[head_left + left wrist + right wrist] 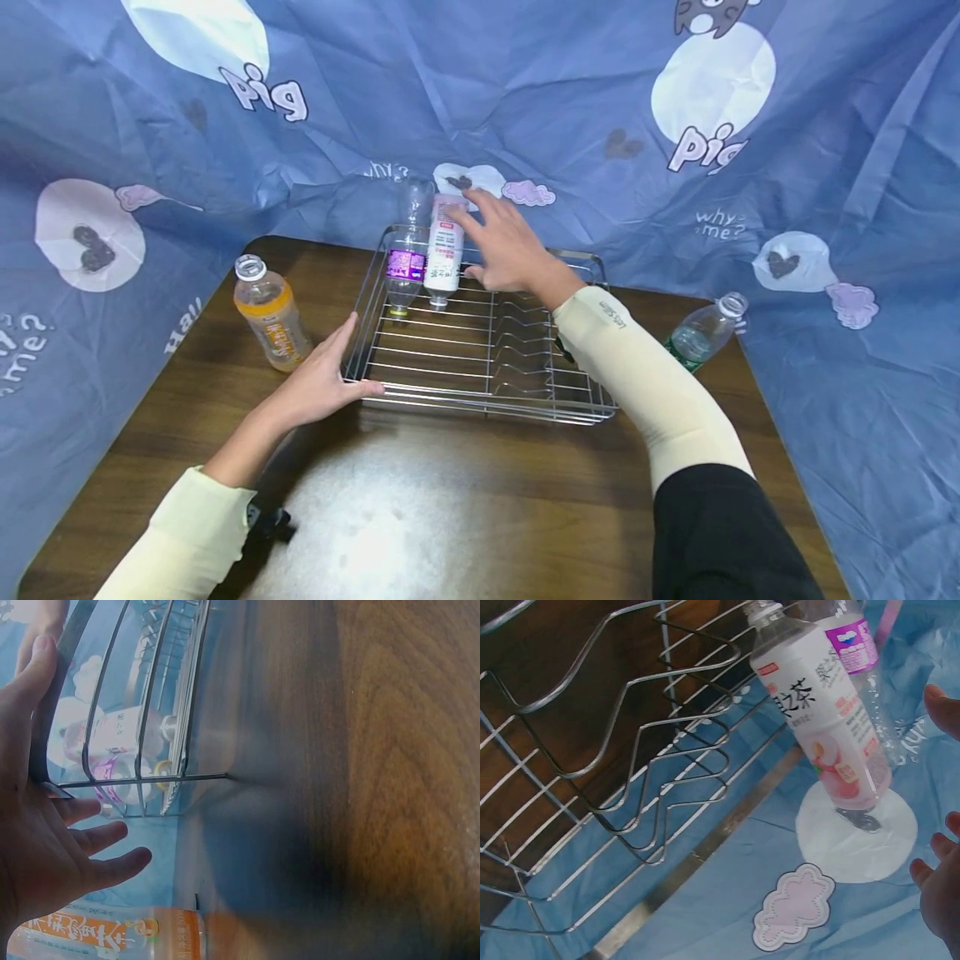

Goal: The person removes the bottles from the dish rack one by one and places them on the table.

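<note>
Wood table (pixel 555 500), blue backdrop (pixel 480 108); left hand (pixel 318 382), right hand (pixel 506 247) spread, left seemingly touching rack (pixel 491 399).

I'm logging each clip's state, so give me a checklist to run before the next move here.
1. Left hand at the rack: ok, it touches the near left corner.
2. Right hand free of the white-labelled bottle: ok, the right wrist view shows a gap.
3. White-labelled bottle seated: ok, neck down in the rack.
4. Purple-labelled bottle seated: ok, neck down beside it.
5. Those two bottles firmly supported: cannot tell; the pictures do not settle it.
6. All bottles in the rack: not ok; the orange-labelled bottle and green-labelled bottle stand outside, on either side.
</note>
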`<action>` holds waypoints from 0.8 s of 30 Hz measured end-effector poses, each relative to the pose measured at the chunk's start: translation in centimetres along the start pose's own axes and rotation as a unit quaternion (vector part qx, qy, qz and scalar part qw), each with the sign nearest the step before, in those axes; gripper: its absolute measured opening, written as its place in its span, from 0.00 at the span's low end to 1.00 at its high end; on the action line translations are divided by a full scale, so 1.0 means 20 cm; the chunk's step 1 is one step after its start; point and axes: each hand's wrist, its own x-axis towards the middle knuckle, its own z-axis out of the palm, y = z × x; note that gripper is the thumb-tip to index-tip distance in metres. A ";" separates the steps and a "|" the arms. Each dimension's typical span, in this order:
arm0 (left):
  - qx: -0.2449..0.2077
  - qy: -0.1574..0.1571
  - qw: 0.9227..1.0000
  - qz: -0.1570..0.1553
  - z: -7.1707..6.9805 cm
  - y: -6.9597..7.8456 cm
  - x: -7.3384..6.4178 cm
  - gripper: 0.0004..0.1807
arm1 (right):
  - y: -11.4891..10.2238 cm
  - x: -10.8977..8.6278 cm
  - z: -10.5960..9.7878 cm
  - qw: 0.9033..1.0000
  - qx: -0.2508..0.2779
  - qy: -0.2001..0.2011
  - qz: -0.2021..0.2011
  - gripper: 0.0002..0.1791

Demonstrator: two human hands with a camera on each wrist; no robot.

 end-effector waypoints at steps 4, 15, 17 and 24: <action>0.002 0.001 1.000 0.004 0.00 0.00 0.00 0.68 | 0.01 0.01 0.04 1.000 0.000 -0.010 0.008 0.56; 0.000 -0.003 1.000 -0.002 -0.01 0.01 -0.01 0.72 | 0.03 0.06 0.09 0.999 -0.042 -0.032 -0.013 0.51; -0.001 -0.001 1.000 -0.002 -0.01 0.01 -0.01 0.71 | 0.02 0.07 0.10 0.998 -0.044 -0.030 -0.021 0.51; -0.001 0.000 1.000 0.000 -0.01 0.00 -0.01 0.70 | -0.02 0.10 0.13 0.998 -0.042 -0.028 -0.035 0.52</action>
